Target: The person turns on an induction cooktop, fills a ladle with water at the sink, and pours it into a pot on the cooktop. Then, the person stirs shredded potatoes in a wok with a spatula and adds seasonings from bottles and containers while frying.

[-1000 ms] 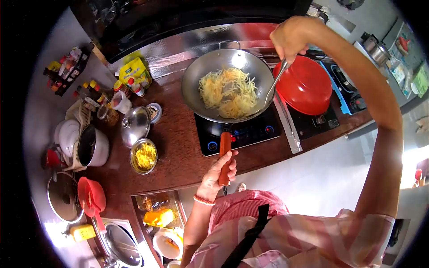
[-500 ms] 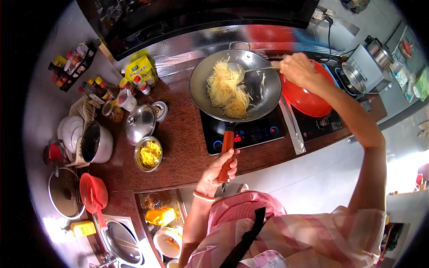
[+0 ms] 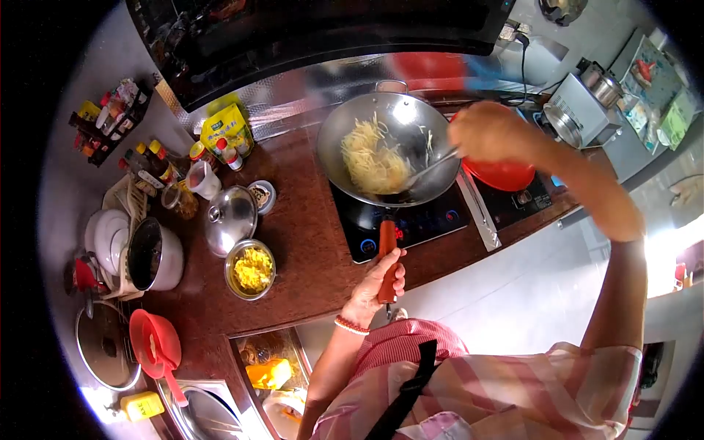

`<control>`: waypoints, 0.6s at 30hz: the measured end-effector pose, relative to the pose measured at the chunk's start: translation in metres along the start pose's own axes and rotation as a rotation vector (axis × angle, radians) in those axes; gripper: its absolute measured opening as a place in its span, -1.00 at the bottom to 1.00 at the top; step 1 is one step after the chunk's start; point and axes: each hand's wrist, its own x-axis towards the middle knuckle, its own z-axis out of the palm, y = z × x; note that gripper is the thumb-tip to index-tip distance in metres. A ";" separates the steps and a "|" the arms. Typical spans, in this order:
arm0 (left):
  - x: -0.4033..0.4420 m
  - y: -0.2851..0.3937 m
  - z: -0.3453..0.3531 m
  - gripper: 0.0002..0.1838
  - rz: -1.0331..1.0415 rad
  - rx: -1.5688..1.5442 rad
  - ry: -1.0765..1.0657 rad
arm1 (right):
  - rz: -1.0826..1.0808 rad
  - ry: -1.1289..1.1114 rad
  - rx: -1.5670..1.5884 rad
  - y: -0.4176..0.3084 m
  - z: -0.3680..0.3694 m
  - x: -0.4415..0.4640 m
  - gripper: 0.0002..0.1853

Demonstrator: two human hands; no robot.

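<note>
My left hand is wrapped round the reddish-brown handle of a wok, which sits on an induction cooktop. Pale shredded strips, apparently potato, lie in a heap at the wok's left and middle, and a few cling to its right wall. Over the wok's right rim, my right hand, slightly blurred, is closed on a metal spatula. The spatula's head is down among the shreds at the lower middle; its grip is hidden in my fist.
Left of the wok stand a bowl of yellow scrambled egg, a metal lid, a pot and seasoning bottles. A red basin lies on the right, beneath my right hand. A red colander is near the sink.
My right hand has moved slightly down, and the spatula's head has swept from the top of the shreds to their lower edge. The heap looks looser. My left hand keeps its grip.
</note>
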 end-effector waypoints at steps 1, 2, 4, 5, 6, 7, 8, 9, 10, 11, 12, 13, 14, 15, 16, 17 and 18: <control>0.000 0.000 0.000 -0.63 0.004 0.006 0.004 | 0.007 0.072 -0.011 -0.025 0.010 0.006 -0.84; -0.001 0.000 0.001 -0.63 0.004 0.010 0.007 | 0.013 0.141 -0.022 -0.041 0.023 0.017 -0.82; 0.000 -0.001 0.000 -0.64 0.002 -0.006 0.009 | 0.097 0.120 0.090 -0.053 0.032 0.037 -0.81; 0.000 -0.001 0.000 -0.65 0.001 -0.006 0.015 | 0.140 0.114 0.144 -0.052 0.035 0.046 -0.80; -0.001 0.000 0.000 -0.65 0.001 -0.005 0.022 | 0.207 0.215 0.172 -0.036 0.040 0.052 -0.76; 0.000 0.000 -0.002 -0.64 0.002 -0.016 0.018 | 0.227 0.186 0.255 -0.018 0.045 0.058 -0.76; -0.001 0.001 -0.003 -0.64 0.005 -0.009 0.014 | 0.246 0.160 0.335 0.002 0.050 0.063 -0.76; -0.001 0.002 -0.004 -0.64 0.009 -0.004 0.010 | 0.152 0.209 0.318 0.025 0.065 0.067 -0.74; -0.001 0.002 -0.004 -0.64 0.010 0.001 0.005 | 0.057 0.256 0.301 0.048 0.084 0.068 -0.71; -0.001 0.002 -0.004 -0.63 0.013 0.001 -0.003 | 0.090 0.240 0.361 0.049 0.081 0.063 -0.69; -0.002 0.003 -0.004 -0.63 0.015 0.002 -0.009 | 0.124 0.227 0.420 0.049 0.078 0.057 -0.68; -0.002 0.003 -0.004 -0.63 0.016 0.004 -0.013 | 0.285 0.151 0.557 0.031 0.049 0.038 -0.68; -0.002 0.003 -0.005 -0.63 0.012 0.006 -0.008 | 0.446 0.072 0.695 0.020 0.035 0.027 -0.68; -0.002 0.003 -0.005 -0.63 0.006 0.010 -0.001 | 0.455 0.091 0.792 0.023 0.043 0.028 -0.68; -0.003 0.004 -0.004 -0.63 -0.001 0.016 0.004 | 0.465 0.111 0.889 0.032 0.058 0.030 -0.68; -0.003 0.005 -0.004 -0.63 -0.004 0.019 0.001 | 0.475 0.133 0.985 0.039 0.072 0.030 -0.68; -0.004 0.006 -0.004 -0.63 -0.006 0.021 -0.002 | 0.513 0.120 1.115 0.042 0.082 0.028 -0.70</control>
